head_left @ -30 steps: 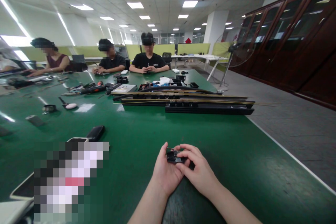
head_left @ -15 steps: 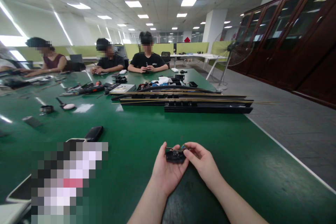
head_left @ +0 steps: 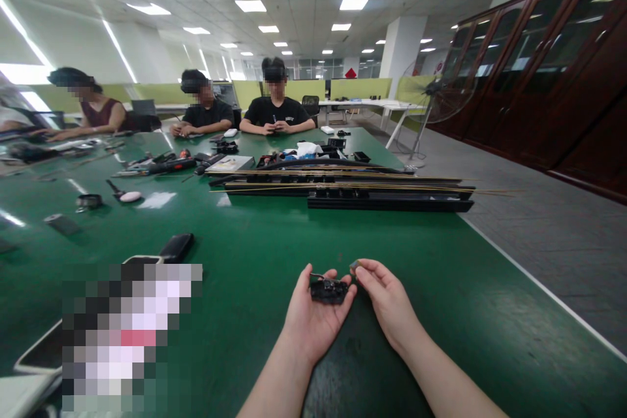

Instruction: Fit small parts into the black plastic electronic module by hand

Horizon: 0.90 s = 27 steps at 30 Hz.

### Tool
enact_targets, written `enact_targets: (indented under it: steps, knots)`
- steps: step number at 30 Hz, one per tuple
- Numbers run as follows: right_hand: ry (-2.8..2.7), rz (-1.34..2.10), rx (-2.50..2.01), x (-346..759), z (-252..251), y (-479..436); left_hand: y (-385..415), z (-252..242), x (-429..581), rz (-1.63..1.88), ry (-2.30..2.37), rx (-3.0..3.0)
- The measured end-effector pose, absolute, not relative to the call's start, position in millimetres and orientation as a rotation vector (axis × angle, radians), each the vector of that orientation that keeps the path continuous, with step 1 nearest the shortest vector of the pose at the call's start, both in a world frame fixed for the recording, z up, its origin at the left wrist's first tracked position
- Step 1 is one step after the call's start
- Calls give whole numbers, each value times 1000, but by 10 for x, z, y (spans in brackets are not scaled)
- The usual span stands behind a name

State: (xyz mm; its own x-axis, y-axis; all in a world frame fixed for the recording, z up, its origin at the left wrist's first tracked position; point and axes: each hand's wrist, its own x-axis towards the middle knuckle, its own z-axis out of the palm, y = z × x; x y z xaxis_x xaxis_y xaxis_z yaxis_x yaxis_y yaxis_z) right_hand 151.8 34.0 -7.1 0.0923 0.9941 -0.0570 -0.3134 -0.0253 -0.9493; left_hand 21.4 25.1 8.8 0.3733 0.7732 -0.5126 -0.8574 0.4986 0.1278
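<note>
A small black part [head_left: 327, 291] with a thin wire or lever at its top lies on the upturned palm and fingers of my left hand [head_left: 316, 320], above the green table [head_left: 255, 241]. Close to its right, my right hand [head_left: 385, 297] pinches a small greyish piece [head_left: 355, 266] between thumb and index finger. A small gap separates that piece from the black part. The fine detail of both items is too small to make out.
Long black rails [head_left: 392, 201] with thin brass-coloured rods lie across the table ahead. To the left are a black case [head_left: 177, 247], a pixelated screen [head_left: 132, 326] and a metal block [head_left: 61, 224]. Several people sit at the far side. A fan [head_left: 431, 88] stands beyond.
My right hand has moved slightly right, away from the black part, with the small piece in its pinch. My left hand stays nearly still under the black part.
</note>
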Motion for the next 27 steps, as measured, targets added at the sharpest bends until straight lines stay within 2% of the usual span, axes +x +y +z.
enact_targets:
  steps: [27]
  knots:
    - [-560,1373,-936,1554,-38,385,252,72,195,987,541,-120]
